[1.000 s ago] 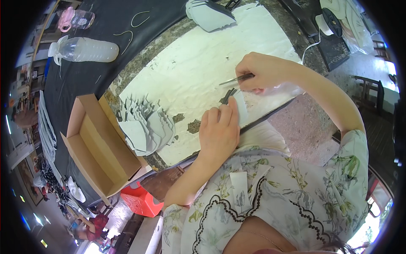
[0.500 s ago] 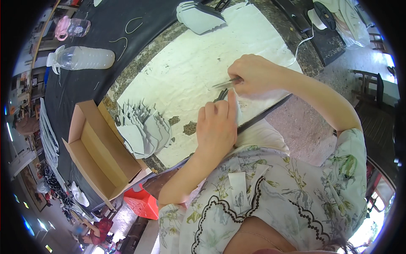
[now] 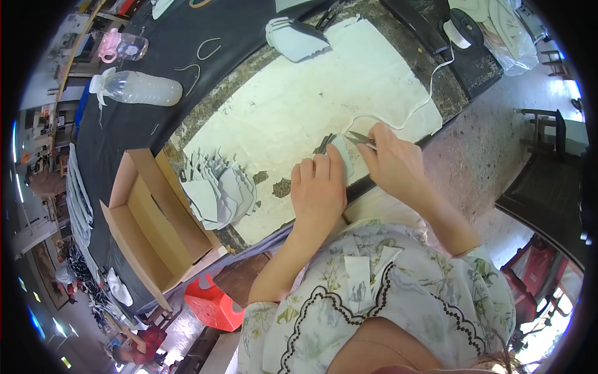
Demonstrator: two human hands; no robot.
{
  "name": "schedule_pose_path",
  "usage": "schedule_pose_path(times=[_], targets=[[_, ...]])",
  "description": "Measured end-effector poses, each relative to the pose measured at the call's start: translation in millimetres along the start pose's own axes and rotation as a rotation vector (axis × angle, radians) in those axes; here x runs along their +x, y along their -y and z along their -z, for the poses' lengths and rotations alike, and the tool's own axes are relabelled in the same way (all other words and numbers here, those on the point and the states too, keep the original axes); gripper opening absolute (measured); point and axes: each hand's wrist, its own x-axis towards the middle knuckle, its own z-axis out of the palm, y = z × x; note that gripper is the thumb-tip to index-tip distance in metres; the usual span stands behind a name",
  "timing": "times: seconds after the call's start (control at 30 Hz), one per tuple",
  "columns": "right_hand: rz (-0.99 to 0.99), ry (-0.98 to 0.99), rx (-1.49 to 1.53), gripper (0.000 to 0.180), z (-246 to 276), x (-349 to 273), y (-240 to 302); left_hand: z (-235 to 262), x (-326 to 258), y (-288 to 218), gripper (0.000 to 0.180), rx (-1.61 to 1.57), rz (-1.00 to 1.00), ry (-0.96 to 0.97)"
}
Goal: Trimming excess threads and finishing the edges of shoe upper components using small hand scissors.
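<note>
My left hand is closed over a small white shaped piece with dark strips along one edge, holding it on the white sheet near the table's front edge. My right hand grips small scissors, whose metal blades point at the piece's far end. A thin white cord curves across the sheet from the spool to the piece by the blades. My fingers hide part of the piece and the scissors' handles.
A stack of white shaped pieces lies left, beside an open cardboard box. More pieces lie at the far edge. A spool stands back right. Two bottles, one clear and one pink-topped, lie far left.
My right hand has come nearer to me with the scissors, its forearm swinging down. The cord now shows across the sheet. My left hand stays on the piece, and the view has shifted slightly.
</note>
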Motion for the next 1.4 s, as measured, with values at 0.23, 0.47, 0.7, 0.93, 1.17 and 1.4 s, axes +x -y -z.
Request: schedule_pose_path(times=[0.23, 0.47, 0.7, 0.93, 1.17, 1.4], targets=[[-0.006, -0.059, 0.065, 0.027, -12, 25, 1, -3, -2, 0, 0.057, 0.031, -0.003, -0.026], [-0.313, 0.314, 1.287, 0.044, 23, 18, -28, 6, -16, 8, 0.049, -0.149, -0.005, -0.094], [-0.168, 0.403, 1.33, 0.04, 33, 52, -46, 7, -7, 21, 0.023, -0.217, -0.026, -0.104], [0.303, -0.065, 0.232, 0.017, 5, 52, -41, -1, -11, 51, 0.014, -0.87, 0.649, -0.219], [-0.079, 0.194, 0.889, 0.014, 22, 54, 3, 24, 0, 63, 0.019, -0.154, 0.096, -0.641], [0.058, 0.311, 0.708, 0.024, -27, 27, 20, -1, 2, 42, 0.011, -0.892, 0.581, -0.261]])
